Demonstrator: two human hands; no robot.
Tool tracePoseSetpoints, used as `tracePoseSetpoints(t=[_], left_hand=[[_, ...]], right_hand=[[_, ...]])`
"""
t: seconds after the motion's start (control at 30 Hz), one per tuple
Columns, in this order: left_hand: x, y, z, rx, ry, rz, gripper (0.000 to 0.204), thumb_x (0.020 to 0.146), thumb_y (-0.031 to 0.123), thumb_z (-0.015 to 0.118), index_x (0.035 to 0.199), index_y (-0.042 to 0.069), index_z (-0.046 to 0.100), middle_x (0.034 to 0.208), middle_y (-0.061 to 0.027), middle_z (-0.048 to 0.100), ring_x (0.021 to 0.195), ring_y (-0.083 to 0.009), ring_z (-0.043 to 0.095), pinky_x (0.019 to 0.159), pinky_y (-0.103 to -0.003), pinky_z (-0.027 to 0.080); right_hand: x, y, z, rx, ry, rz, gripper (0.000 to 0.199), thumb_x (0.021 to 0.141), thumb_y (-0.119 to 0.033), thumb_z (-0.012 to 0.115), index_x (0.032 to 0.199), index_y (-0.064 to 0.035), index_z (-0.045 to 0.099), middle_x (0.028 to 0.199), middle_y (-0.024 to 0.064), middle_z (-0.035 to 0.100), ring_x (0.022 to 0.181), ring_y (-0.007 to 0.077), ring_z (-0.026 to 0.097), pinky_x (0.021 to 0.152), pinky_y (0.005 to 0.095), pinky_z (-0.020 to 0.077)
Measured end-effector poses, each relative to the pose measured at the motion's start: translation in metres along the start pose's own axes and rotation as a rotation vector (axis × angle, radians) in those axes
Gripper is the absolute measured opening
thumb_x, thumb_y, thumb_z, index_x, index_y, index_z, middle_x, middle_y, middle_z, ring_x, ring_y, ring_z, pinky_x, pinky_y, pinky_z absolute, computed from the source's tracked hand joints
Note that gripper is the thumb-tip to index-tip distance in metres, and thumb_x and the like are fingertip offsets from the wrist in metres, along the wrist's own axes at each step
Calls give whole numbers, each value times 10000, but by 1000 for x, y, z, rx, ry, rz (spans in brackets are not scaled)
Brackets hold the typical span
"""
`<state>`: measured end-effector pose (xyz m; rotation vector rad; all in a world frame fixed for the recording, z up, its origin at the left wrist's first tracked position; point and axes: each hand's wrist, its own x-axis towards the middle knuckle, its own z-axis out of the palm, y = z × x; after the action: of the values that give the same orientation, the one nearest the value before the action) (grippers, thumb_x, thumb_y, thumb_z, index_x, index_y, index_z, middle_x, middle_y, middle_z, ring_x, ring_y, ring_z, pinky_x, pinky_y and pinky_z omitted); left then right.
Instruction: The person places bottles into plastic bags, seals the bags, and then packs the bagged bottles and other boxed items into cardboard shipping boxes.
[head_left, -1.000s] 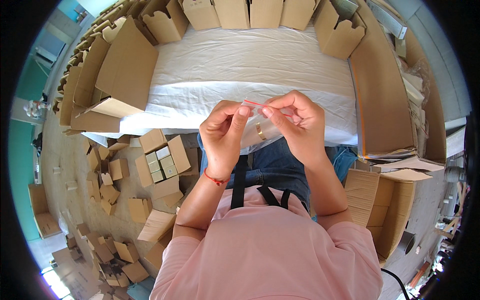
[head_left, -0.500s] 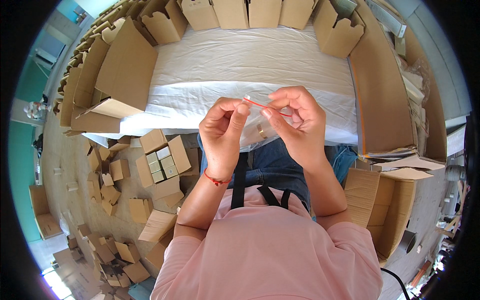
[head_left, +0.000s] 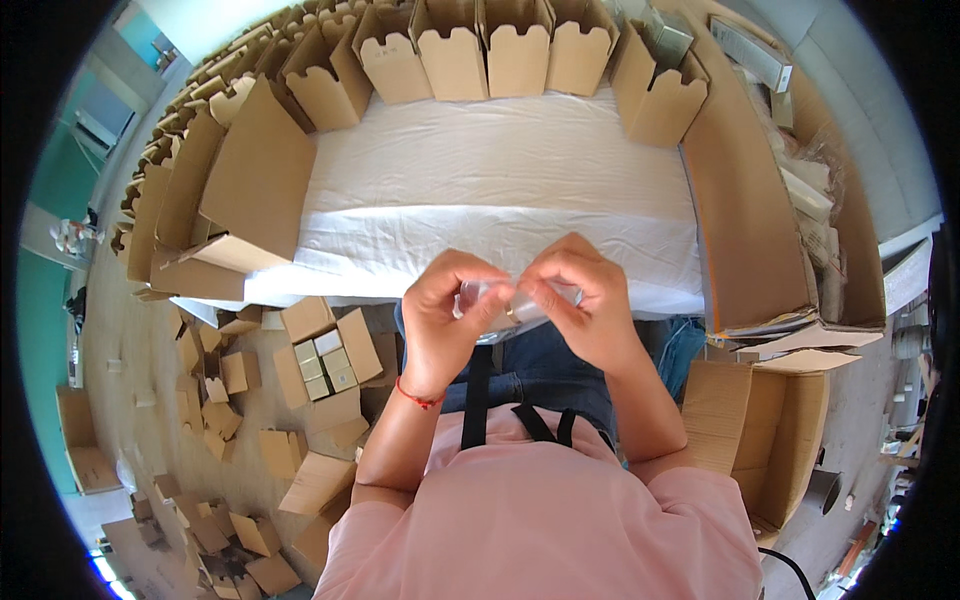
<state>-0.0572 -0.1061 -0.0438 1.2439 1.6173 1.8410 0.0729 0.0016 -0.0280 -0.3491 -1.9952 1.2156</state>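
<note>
A small clear plastic bag (head_left: 503, 302) is pinched between both hands just above the near edge of the white-covered table (head_left: 500, 180) — the left hand (head_left: 447, 318) and right hand (head_left: 580, 305) each grip it with thumb and fingertips. Open cardboard boxes (head_left: 485, 55) line the table's far edge, and flat ones (head_left: 320, 355) litter the floor at left.

My table (head_left: 500, 190) has a white cloth over it, with open cardboard boxes (head_left: 520, 55) lined along its far, left and right edges.

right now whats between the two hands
In the head view, a small clear plastic bag, pinched by the left hand and right hand over the white table edge.
</note>
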Motion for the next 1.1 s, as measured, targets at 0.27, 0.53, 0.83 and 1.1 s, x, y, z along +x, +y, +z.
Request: tracePoseSetpoints(t=[0.27, 0.53, 0.83, 1.1], left_hand=[[-6, 3, -4, -24, 38, 25, 62, 755, 5, 720, 785, 18, 666, 756, -27, 581, 665, -81, 485, 575, -209, 373], [-8, -10, -5, -77, -115, 73, 123, 724, -23, 731, 815, 29, 666, 781, -41, 606, 700, -116, 538, 612, -231, 411], [-10, -10, -5, -63, -62, 101, 119, 729, -29, 723, 814, 41, 678, 761, -48, 613, 676, -114, 544, 599, -227, 417], [32, -7, 17, -27, -211, 105, 104, 742, -38, 705, 813, 30, 670, 766, -53, 590, 675, -119, 533, 596, -233, 418]], right_hand=[[-9, 7, -7, 67, -80, 24, 63, 779, -18, 667, 825, -25, 624, 775, 60, 582, 752, 176, 557, 603, 278, 461], [-17, 8, -4, 82, -80, 3, 64, 787, 8, 656, 830, -21, 620, 828, 68, 584, 749, 159, 560, 597, 251, 451], [-26, 16, -11, 153, -103, 14, 87, 820, -10, 630, 905, -10, 645, 887, 88, 626, 753, 162, 570, 601, 250, 452], [-24, 24, -22, 310, -105, 164, 353, 805, -46, 679, 1137, -16, 562, 1059, 83, 594, 896, 124, 570, 709, 252, 481]])
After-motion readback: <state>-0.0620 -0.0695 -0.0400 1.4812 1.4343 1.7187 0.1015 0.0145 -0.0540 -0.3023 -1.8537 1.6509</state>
